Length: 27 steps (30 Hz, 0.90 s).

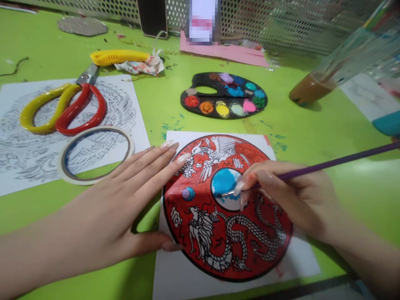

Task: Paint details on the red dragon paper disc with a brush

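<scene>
A white sheet [175, 271] lies on the green table, bearing a round red picture [203, 200] with a white phoenix above and a white dragon below. Its centre circle [225, 183] is partly covered in blue paint. My right hand [281, 187] pinches a purple paintbrush [328, 164], its tip at the lower left of that circle. Flat with fingers stretched, my left hand [125, 204] rests on the picture's left edge. Between the hands, a small blue and lilac spot [188, 193] sits on the red area.
A black paint palette [215, 95] with several colours stands behind the sheet. Brown water fills a tilted-looking cup [312, 85] at right. Scissors [84, 108], a tape roll [64, 171] and a yellow cutter [120, 57] lie left, by a line drawing [18, 179]. Two phones [153, 18] lean against the mesh.
</scene>
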Available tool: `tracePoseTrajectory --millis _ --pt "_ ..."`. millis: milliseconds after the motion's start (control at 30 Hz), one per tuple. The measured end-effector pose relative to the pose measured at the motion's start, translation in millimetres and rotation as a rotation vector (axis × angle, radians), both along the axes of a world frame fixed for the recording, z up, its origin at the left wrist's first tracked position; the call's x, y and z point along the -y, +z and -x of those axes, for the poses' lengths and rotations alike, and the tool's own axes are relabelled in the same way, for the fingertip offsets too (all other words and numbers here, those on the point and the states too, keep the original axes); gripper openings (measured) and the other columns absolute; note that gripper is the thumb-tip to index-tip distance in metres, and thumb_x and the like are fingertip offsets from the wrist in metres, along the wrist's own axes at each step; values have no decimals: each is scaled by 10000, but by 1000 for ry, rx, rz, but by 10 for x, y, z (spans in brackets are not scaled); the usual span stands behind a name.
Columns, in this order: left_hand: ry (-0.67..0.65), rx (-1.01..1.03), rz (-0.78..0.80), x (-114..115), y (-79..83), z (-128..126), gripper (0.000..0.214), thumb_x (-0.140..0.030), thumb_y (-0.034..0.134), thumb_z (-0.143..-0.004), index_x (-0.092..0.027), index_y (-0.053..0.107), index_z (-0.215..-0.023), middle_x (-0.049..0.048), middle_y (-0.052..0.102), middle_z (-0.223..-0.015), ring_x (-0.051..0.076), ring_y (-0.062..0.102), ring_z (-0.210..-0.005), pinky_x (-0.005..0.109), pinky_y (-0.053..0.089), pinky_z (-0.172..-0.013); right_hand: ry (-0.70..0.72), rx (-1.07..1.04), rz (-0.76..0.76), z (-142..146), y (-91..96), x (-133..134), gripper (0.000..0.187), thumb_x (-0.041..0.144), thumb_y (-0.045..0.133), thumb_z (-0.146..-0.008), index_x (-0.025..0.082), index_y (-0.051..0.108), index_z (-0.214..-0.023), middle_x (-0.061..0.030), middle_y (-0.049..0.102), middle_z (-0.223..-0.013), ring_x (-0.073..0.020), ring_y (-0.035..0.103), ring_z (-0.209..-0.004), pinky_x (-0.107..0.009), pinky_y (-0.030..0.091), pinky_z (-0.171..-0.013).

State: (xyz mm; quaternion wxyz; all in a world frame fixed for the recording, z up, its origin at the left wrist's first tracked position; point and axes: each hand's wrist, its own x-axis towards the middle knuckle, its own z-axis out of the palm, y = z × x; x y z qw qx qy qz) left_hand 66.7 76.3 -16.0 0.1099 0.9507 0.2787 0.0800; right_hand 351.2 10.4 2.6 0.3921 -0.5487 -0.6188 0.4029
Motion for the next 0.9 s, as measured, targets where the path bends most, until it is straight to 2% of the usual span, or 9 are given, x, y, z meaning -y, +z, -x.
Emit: tracePoseTrajectory --millis 100,267,433,533,633,800,900 --pt "7 -16 9 7 4 3 780 -695 329 -926 -314 82 -1561 5 191 -1631 293 280 -1471 504 302 -1201 -52 -31 16 7 -6 -1 267 356 563 -969 261 711 -768 59 710 -689 -49 673 -626 -81 521 -575" --pt "5 -15 34 -14 -3 4 803 -703 351 -915 -327 56 -1560 6 182 -1632 305 274 -1472 523 298 -1202 -11 -52 57 6 5 8 281 379 575 -962 230 704 -761 40 709 -692 -54 670 -623 -92 527 -587" --pt "-79 -1 16 -75 5 24 909 -675 506 -868 -277 82 -1567 58 204 -1624 362 318 -1443 542 340 -1171 -61 -81 55 -16 22 31 249 375 579 -961 271 732 -795 38 712 -704 -67 675 -619 -108 530 -565" --pt "-98 -42 19 -79 43 19 960 -695 520 -853 -224 84 -1567 113 208 -1615 363 294 -1453 561 342 -1160 -194 -61 16 -35 39 49 264 436 582 -947 284 731 -789 28 688 -661 -82 645 -550 -138 514 -495" --pt "-71 -90 96 -71 90 -7 994 -746 506 -832 -224 85 -1565 106 132 -1628 332 207 -1487 549 295 -1186 -307 6 -13 -66 15 63 300 500 594 -918 281 714 -751 8 652 -577 -103 603 -489 -164 483 -430" --pt "-19 -176 267 -82 157 -45 1024 -775 523 -802 -221 120 -1563 101 81 -1628 337 118 -1500 578 229 -1195 -227 54 -55 -105 -89 38 254 481 573 -924 301 711 -812 -6 680 -589 -115 553 -415 -199 422 -352" --pt "-10 -150 305 -81 172 -46 1046 -779 535 -791 -237 85 -1565 99 71 -1628 337 100 -1501 581 201 -1196 -235 115 -113 -112 -100 6 273 500 558 -913 312 712 -789 -12 687 -596 -140 600 -450 -214 468 -387"
